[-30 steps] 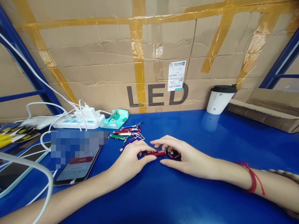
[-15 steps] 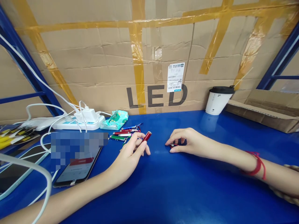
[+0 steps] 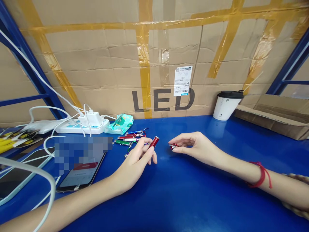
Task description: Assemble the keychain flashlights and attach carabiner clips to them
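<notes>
Between the thumb and fingers of my left hand (image 3: pixel 137 158) is a short red metal tube (image 3: pixel 154 141), like the barrel of a mini flashlight, tilted with its far end up. My right hand (image 3: pixel 195 145) pinches a small red clip with a silver end piece (image 3: pixel 173 147), partly hidden by the fingers. A gap separates the tube from the clip. Just behind my left hand lie several small coloured pen-like flashlights, among them a green one (image 3: pixel 122 142) and a blue one (image 3: pixel 134 132); some carry clips.
On the blue table (image 3: pixel 188 199), a phone (image 3: pixel 82 175) and a second phone (image 3: pixel 21 174) lie at left among white cables. Behind them are a power strip (image 3: pixel 72 128) and a teal packet (image 3: pixel 122 124). A lidded paper cup (image 3: pixel 225 108) and an open cardboard box (image 3: pixel 275 120) stand at right.
My right hand has lifted the clip slightly and brought it a little left, towards the red tube. My left hand keeps hold of the tube, nearly unmoved. The view has shifted slightly.
</notes>
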`<act>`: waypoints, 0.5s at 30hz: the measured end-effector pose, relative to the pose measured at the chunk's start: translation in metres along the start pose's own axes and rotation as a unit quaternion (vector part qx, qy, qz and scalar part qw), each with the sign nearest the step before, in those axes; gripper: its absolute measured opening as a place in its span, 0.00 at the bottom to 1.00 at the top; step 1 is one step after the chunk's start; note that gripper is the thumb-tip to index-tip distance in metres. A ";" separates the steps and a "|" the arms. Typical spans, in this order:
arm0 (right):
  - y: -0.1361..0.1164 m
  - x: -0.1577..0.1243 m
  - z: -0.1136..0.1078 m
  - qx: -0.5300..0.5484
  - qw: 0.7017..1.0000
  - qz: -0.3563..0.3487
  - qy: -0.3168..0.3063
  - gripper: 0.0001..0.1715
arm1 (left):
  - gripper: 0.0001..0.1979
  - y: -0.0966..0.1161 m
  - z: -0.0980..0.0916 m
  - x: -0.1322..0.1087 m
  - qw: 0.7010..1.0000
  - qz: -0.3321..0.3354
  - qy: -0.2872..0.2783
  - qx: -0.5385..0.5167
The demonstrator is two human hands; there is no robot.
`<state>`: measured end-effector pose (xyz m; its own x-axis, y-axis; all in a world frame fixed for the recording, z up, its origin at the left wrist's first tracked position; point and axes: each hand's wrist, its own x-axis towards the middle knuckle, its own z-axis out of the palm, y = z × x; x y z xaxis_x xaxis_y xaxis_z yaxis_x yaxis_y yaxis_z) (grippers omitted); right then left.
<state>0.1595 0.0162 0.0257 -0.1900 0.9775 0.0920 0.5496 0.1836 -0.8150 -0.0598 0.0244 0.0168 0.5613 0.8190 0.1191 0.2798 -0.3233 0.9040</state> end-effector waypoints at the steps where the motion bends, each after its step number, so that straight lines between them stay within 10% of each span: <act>1: 0.000 -0.001 0.001 0.000 1.000 -0.001 0.005 0.28 | 0.11 0.000 0.000 0.000 1.000 0.001 0.001 0.000; 15: -0.001 -0.001 0.006 -0.096 0.995 0.017 -0.033 0.27 | 0.09 -0.004 -0.001 0.000 1.000 0.008 -0.005 -0.022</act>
<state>0.1544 0.0146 0.0226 -0.2175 0.9758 0.0231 0.7012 0.1727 -0.6917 -0.0610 0.0262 0.0138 0.5728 0.8094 0.1292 0.2372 -0.3145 0.9191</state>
